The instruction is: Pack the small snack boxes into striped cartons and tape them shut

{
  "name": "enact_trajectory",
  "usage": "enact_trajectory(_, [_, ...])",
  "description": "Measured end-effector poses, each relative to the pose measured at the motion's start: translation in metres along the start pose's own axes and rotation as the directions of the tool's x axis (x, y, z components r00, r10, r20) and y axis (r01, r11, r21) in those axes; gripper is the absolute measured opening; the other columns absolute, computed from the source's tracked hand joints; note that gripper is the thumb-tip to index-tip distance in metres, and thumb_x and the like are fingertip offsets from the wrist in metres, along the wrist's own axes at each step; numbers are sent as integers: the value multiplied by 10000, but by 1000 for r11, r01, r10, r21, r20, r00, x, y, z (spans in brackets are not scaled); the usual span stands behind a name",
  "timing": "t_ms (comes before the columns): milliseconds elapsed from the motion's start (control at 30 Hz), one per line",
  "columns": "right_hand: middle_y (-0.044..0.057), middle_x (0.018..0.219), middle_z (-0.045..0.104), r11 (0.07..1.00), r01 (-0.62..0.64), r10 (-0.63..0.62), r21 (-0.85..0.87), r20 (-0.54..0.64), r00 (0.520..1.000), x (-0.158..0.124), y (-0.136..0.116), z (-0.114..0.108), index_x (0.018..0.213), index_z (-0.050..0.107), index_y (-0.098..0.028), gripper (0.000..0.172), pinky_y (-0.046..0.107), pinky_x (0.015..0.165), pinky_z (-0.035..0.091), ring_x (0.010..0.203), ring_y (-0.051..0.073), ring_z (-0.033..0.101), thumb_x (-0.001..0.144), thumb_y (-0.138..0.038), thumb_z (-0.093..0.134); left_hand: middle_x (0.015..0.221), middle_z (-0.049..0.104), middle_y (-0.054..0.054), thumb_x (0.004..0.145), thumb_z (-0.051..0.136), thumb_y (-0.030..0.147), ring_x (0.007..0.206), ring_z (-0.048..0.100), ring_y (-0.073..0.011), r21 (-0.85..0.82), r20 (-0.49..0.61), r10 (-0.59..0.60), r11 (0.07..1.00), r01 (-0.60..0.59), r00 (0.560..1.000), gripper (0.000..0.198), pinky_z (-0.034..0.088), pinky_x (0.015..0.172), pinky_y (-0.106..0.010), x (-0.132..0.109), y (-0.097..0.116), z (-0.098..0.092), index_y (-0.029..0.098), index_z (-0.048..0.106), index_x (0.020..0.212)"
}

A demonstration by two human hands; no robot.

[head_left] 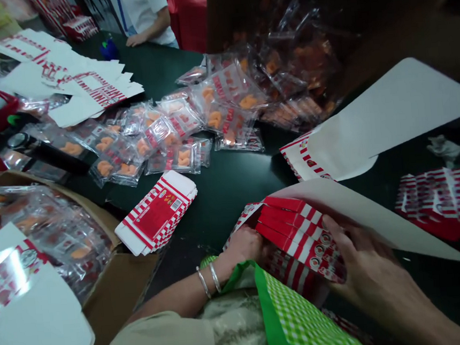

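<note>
A row of red-and-white striped small cartons is held between my two hands, close to my body. My right hand grips its right side, with the thumb along the top edge. On its left side, my left hand is closed against the cartons; its fingertips are hidden. Around the row stands a larger printed box with a white open flap. Just beyond lies another open box with a long white flap. To the left, a small stack of flat red-and-white cartons rests on the dark table.
Clear packets with orange pieces spread over the dark green table, spilling from a large cardboard box. Another cardboard box of packets stands left. Flat printed cartons lie far left. A co-worker stands across.
</note>
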State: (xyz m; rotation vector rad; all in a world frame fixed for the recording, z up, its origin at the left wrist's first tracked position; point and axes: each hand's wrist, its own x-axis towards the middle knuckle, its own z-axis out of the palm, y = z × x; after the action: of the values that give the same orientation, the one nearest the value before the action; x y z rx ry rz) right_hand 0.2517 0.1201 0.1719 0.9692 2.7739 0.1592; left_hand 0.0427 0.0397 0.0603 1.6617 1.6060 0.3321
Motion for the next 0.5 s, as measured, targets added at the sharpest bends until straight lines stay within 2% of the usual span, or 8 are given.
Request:
enact_trajectory(67, [198,1217,442,1000,-23,23,-3,-2,1000,-1,-2,0,1521,23,-187,995,549,846,521,1089,437,514,706,-322,578,835,695,-121,840,502,252,763,632,-211,-63,-49,-84,995,81,995,195,487,713,-311,1,3,-2,128,648,803])
enact_trajectory(133, [203,1221,435,1000,-26,26,0,4,1000,-1,-5,-1,1521,12,-186,980,561,857,512,1089,440,507,718,-315,557,832,687,-91,815,518,244,738,623,-201,-197,-96,-195,965,173,976,152,483,671,-301,0,3,-6,142,617,868])
enact_trajectory(200, [203,1204,439,1000,-20,20,-1,15,1000,-1,-7,-2,1520,0,-187,976,561,862,506,1072,436,511,722,-286,553,855,681,-73,770,553,229,742,622,-203,-361,-130,-260,911,199,957,258,489,673,-308,-1,2,-10,142,577,1012])
enact_trajectory(267, [202,1184,446,1000,-15,16,-16,13,1000,-1,-10,-4,1516,-19,-187,986,558,846,506,1052,430,520,716,-244,555,942,681,-89,739,551,186,805,638,-221,-456,-161,-219,881,124,962,545,504,725,-333,-1,0,-14,121,453,1271])
enact_trajectory(333, [206,1174,453,999,-8,8,-31,1,1000,-1,-13,-4,1513,-19,-173,999,555,841,499,1046,429,525,697,-205,557,1105,656,-125,738,522,150,934,643,-248,-455,-172,-112,890,22,979,789,504,820,-368,0,-3,-17,147,226,1469])
enact_trajectory(400, [215,1171,460,999,3,-3,-45,1,1000,-1,-15,-4,1510,0,-156,995,554,851,486,1047,427,527,686,-188,557,1270,587,-154,743,522,154,1078,608,-286,-403,-132,-16,914,-39,991,890,479,914,-410,2,-7,-19,196,99,1525])
enact_trajectory(500, [214,1144,488,998,25,-25,-59,15,1000,-2,-16,-3,1507,33,-155,977,548,841,479,1008,411,542,684,-189,559,1391,509,-149,763,537,186,1196,547,-303,-354,-63,47,933,-67,997,882,440,996,-425,5,-9,-21,218,106,1531])
